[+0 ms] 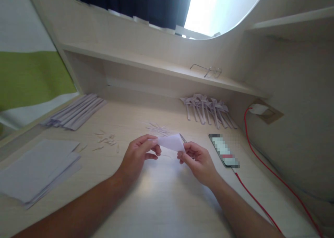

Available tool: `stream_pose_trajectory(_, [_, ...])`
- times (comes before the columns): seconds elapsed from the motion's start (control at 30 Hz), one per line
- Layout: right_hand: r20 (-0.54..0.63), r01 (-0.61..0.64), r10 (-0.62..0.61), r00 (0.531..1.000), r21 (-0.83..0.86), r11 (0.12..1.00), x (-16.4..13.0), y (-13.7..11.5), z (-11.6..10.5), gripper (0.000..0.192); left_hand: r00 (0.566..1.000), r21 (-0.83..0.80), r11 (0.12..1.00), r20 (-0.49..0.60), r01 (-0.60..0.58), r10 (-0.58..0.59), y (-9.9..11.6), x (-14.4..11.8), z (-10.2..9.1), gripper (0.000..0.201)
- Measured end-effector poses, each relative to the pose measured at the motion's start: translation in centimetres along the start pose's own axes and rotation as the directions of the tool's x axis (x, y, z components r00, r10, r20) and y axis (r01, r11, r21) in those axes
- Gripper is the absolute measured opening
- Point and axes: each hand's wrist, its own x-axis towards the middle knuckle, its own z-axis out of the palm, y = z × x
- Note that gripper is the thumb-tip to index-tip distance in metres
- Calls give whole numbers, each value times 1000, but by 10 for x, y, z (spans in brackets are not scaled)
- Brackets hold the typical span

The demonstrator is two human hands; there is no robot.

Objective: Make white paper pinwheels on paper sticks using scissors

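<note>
Between my two hands a folded piece of white paper [171, 142] is held up above the desk. My left hand [139, 152] pinches its left end between thumb and fingers. At its lower right corner, my right hand [197, 159] grips it the same way. Behind the paper, part of a thin dark metal tool [183, 138] shows near my right fingers; its kind is hidden. Just beyond the paper lies a small heap of thin white paper sticks [158, 128]. Several small tan bits [106, 140] are scattered to the left of my left hand.
Flat paper sheets [39, 168] lie at the left, with long folded paper strips [78, 111] behind them. Several paper pinwheels [208, 109] rest at the back right. A phone [223, 150] with a red cable [254, 196] lies at the right. Glasses [212, 72] sit on the shelf [156, 65].
</note>
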Motion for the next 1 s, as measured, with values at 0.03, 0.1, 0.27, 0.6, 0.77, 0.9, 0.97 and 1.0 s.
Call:
stream_pose_trajectory(0.03, [-3,0,0,1000,16,1000,0,0,0,10,1000,-4,1000,-2,0,0,0,0,0,23])
stream_pose_trajectory(0.1, [-11,5,-4,1000,20,1000,1,-1,0,10,1000,-6,1000,-8,1,-1,1,0,0,28])
stream_pose_trajectory(0.27, [-32,-5,5,999,10,1000,0,-2,1,10,1000,17,1000,-23,19,-18,2,2,0,24])
stream_pose_trajectory(0.6, [151,-62,28,988,219,974,-2,-3,-2,41,1000,134,991,4,16,-17,-2,6,-2,23])
stream_pose_trajectory(0.77, [141,-103,73,987,222,969,-2,-6,0,38,1000,194,981,7,-1,0,-3,6,0,24])
stream_pose_trajectory(0.9, [113,-36,18,993,152,988,-3,-9,-1,36,999,212,977,7,-35,34,-2,4,2,25])
stream_pose_trajectory(0.97, [135,-16,-5,991,156,988,-4,-11,-1,39,999,231,972,6,-46,46,-1,3,4,24])
stream_pose_trajectory(1.0, [150,-17,-8,989,164,986,-5,-11,-1,40,999,239,969,7,-54,54,-1,2,4,24])
